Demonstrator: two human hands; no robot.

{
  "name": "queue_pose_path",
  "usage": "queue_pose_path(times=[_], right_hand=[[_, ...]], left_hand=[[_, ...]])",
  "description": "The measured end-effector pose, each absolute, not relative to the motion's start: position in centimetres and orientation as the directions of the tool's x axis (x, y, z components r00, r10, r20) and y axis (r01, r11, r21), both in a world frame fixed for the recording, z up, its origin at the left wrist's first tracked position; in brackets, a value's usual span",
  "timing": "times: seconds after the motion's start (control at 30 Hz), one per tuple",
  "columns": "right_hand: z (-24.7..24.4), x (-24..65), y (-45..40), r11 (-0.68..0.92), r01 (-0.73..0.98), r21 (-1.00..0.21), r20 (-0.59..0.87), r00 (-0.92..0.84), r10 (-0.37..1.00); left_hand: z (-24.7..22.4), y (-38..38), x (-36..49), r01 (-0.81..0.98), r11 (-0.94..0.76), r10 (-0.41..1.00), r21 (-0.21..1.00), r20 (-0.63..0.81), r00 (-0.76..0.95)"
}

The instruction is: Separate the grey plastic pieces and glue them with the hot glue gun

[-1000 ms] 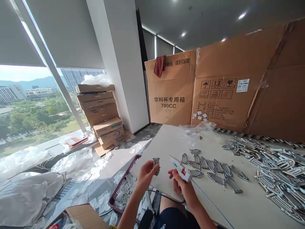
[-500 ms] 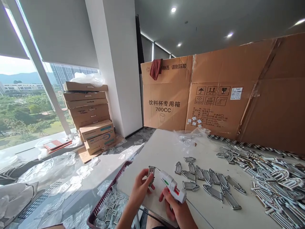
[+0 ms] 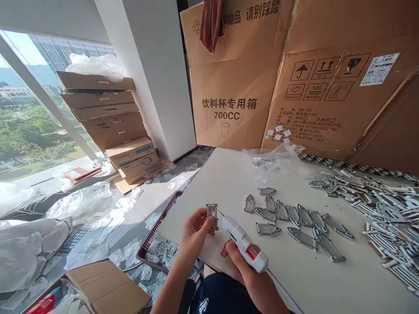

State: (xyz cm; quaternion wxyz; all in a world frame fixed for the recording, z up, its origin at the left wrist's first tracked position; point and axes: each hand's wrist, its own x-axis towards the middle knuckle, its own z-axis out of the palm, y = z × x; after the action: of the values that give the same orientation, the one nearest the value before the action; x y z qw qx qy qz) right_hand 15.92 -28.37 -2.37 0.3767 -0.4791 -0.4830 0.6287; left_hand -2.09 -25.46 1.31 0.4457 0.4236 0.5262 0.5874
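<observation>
In the head view, the small grey frame [image 3: 212, 211] is being held above the near part of the white table [image 3: 225, 176], its long axis running almost up and down, its flat end pointing away from the person. The left hand [image 3: 195, 232] is pinching it with bent fingers, while the right hand [image 3: 244, 271] is gripping the white glue gun [image 3: 242, 242], which is slanting up and left towards the frame.

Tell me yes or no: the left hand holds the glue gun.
No: the glue gun is in the right hand, and the left hand holds a frame.
</observation>
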Motion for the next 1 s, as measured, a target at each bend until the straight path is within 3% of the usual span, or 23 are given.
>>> queue_pose_path(times=[0.13,0.3,0.43,1.0], right_hand=[[-2.1,16.4,-28.2,-0.271,0.003,-0.963,-0.260,-0.295,0.919],[-1.2,16.7,-28.2,-0.172,-0.091,-0.981,-0.126,-0.376,0.918],[-0.8,17.0,-28.0,-0.165,-0.112,-0.980,-0.102,-0.426,0.899],[-1.6,17.0,-27.8,-0.114,-0.100,-0.988,-0.060,-0.427,0.902]], left_hand=[[2.9,-26.0,-1.6,-0.071,-0.068,0.960,0.995,0.046,-0.275],[5.0,-26.9,-1.0,-0.058,-0.053,0.957,0.997,0.034,-0.289],[5.9,-27.7,-0.5,-0.019,-0.048,0.956,0.999,0.040,-0.290],[8.2,-29.0,0.8,0.058,-0.049,0.959,0.997,0.063,-0.276]])
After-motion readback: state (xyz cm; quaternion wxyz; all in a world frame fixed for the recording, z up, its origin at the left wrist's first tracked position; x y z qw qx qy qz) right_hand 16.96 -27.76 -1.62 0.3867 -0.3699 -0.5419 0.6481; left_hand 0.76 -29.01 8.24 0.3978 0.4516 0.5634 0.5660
